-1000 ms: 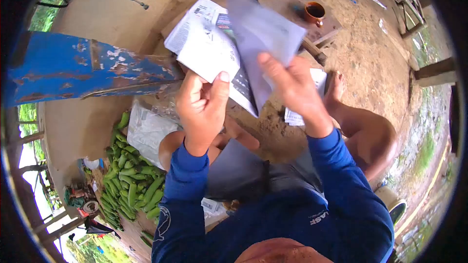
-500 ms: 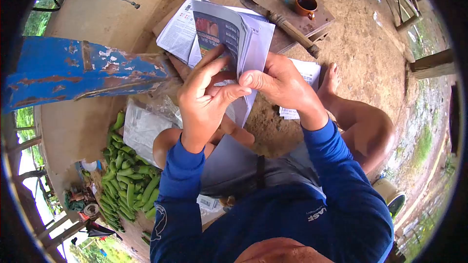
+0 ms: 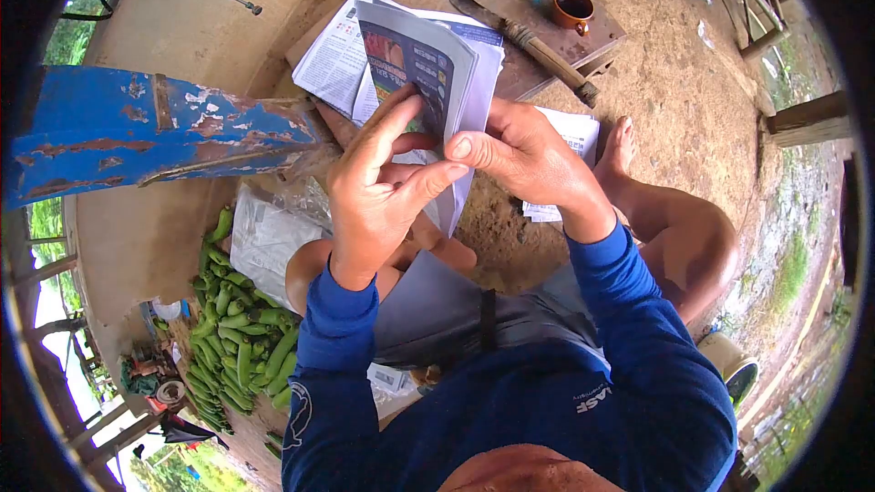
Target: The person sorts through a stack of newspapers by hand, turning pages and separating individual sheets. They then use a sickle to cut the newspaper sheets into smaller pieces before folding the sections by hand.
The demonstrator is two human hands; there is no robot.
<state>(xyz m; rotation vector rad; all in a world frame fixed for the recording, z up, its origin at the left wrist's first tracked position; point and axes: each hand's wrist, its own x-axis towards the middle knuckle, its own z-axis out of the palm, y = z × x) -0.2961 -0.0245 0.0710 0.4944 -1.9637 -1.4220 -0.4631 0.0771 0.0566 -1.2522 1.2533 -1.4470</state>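
Both my hands hold a folded newspaper (image 3: 415,59) up in front of me. My left hand (image 3: 378,187) grips its lower left part, fingers spread over the printed page. My right hand (image 3: 524,159) pinches the paper's right edge, thumb pressed near my left thumb. I sit on the dirt floor in blue sleeves, bare knees and a bare foot (image 3: 620,150) showing below the paper.
A machete (image 3: 524,32) and an orange cup (image 3: 572,7) lie on a wooden board ahead. More newspaper (image 3: 570,141) lies on the ground by my foot. Green bananas (image 3: 239,333) are piled at left beside a plastic sheet (image 3: 269,237). A blue beam (image 3: 155,132) runs at left.
The right hand swung the loose sheet down and closed the paper into a fold; both hands now pinch it together, lower and nearer than a second ago.
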